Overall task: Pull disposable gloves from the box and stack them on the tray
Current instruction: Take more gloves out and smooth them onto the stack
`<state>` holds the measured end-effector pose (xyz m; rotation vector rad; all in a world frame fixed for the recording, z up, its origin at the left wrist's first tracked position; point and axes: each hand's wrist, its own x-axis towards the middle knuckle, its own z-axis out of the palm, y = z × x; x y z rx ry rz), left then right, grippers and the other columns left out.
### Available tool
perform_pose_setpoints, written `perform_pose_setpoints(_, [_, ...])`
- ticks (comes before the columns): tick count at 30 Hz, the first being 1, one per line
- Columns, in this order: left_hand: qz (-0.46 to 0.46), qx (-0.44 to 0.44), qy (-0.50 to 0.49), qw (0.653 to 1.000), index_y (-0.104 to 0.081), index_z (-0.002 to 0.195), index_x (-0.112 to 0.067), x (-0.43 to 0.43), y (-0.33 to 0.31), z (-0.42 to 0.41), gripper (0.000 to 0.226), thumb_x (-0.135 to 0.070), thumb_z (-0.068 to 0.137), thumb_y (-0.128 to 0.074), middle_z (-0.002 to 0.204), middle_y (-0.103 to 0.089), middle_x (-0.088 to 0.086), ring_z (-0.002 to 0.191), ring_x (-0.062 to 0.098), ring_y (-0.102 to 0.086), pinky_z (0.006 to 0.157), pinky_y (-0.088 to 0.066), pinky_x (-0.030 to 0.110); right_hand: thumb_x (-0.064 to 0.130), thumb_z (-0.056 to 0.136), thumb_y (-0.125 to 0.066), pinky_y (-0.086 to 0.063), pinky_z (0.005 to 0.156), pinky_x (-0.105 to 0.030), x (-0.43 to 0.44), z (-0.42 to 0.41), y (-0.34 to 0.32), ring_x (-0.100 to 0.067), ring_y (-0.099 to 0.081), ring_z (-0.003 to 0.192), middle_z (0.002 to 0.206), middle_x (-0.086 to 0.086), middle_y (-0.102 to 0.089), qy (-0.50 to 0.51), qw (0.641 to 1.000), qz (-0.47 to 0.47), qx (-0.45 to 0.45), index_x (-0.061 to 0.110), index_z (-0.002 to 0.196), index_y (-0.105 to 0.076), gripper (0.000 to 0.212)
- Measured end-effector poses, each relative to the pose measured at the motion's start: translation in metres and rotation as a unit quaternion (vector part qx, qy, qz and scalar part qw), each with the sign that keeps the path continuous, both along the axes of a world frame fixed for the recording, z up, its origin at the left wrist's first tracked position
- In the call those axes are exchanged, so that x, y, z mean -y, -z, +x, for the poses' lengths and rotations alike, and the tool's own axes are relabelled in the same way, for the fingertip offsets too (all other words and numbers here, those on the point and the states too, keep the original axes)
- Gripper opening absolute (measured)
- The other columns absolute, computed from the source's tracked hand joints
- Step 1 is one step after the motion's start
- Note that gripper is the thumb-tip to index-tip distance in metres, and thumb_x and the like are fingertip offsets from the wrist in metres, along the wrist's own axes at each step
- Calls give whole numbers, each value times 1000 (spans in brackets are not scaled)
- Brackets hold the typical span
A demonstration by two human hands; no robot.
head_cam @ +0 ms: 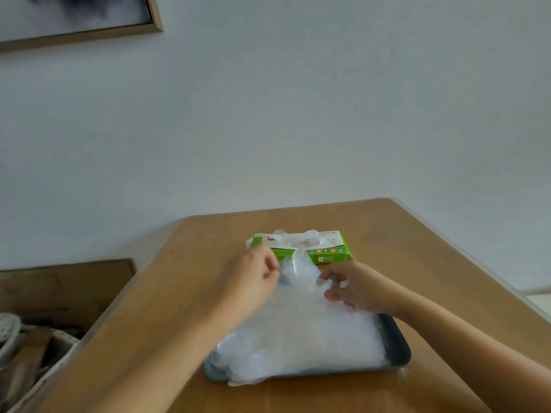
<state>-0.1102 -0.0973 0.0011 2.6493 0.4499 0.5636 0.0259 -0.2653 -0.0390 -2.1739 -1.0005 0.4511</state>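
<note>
A green glove box (328, 254) lies on the wooden table, with clear plastic puffing out of its top opening. In front of it a dark tray (398, 347) holds a pile of clear gloves (301, 344) that covers most of it. One clear glove (301, 269) stretches from the box opening down toward the pile. My left hand (253, 278) pinches its left edge. My right hand (354, 289) pinches its right edge with curled fingers, just above the pile.
The wooden table (167, 323) meets a pale wall at its far edge. Left of the table stands a brown cabinet (59, 284) and a bin of clutter (26, 347). A framed picture (77, 13) hangs top left.
</note>
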Motion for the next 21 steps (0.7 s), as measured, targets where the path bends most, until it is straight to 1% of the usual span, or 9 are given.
perform_pose_setpoints(2, [5,-38,93,995,-61,99,-23,28,18,-2,11,-21,89,-61,87,-60,-11,80,8,-57,73,-45,20,8,88,-62,-41,44,-17,1,-1,1,-6,-48,39,78,3,-52,6,1000,-12,-8,16,101,-63,15])
perform_pose_setpoints(4, [26,-91,150,984,-59,115,-21,41,38,-2,28,-29,89,-63,113,-58,-7,102,9,-56,91,-43,22,14,85,-67,-43,51,-16,2,-1,0,-6,-53,47,76,4,-59,-3,1000,-30,0,19,94,-64,11])
perform_pose_setpoints(8, [-2,-98,169,981,-59,120,-23,38,53,1,35,-37,88,-64,120,-54,-9,109,8,-53,97,-39,21,42,76,-76,-40,61,-17,1,5,-4,-4,-52,66,81,5,-64,4,998,-49,39,21,96,-67,30])
perform_pose_setpoints(11, [-10,-89,178,980,-60,122,-25,35,55,0,37,-39,88,-65,121,-53,-10,111,6,-51,99,-37,20,29,80,-76,-49,72,-24,-6,8,-3,-4,-54,70,81,5,-62,-26,1000,8,0,25,100,-56,29])
perform_pose_setpoints(13, [-20,-82,180,980,-59,123,-26,33,57,-1,39,-41,87,-65,123,-52,-12,114,4,-49,101,-36,20,11,86,-66,-52,79,-24,-11,11,-6,-3,-57,73,86,2,-67,-76,997,30,-6,26,97,-61,20])
perform_pose_setpoints(16, [-36,-90,182,979,-52,130,-28,29,63,-4,47,-47,89,-61,131,-45,-16,121,1,-43,106,-32,18,-3,90,-54,-42,73,-7,-16,13,-8,10,-54,70,82,17,-65,-95,995,35,15,21,100,-72,31])
perform_pose_setpoints(19, [-28,-129,176,975,-37,144,-33,24,67,-4,59,-56,91,-51,149,-29,-18,138,1,-24,116,-13,21,-1,91,-53,-36,64,-11,-20,18,-4,-5,-45,66,71,11,-52,-33,996,62,53,24,114,-69,37])
perform_pose_setpoints(20, [-13,-154,173,973,-29,147,-34,22,68,-3,64,-59,91,-46,154,-21,-18,142,2,-15,118,-3,26,1,91,-54,-39,68,-15,-20,18,-3,-9,-47,73,80,6,-56,-13,996,65,67,27,122,-64,41])
perform_pose_setpoints(21, [2,-180,167,969,-22,150,-35,21,68,-2,68,-62,91,-41,158,-13,-17,145,2,-6,119,4,32,5,91,-55,-42,80,-17,-20,16,-1,-10,-52,89,101,5,-61,-5,994,57,96,28,131,-56,45])
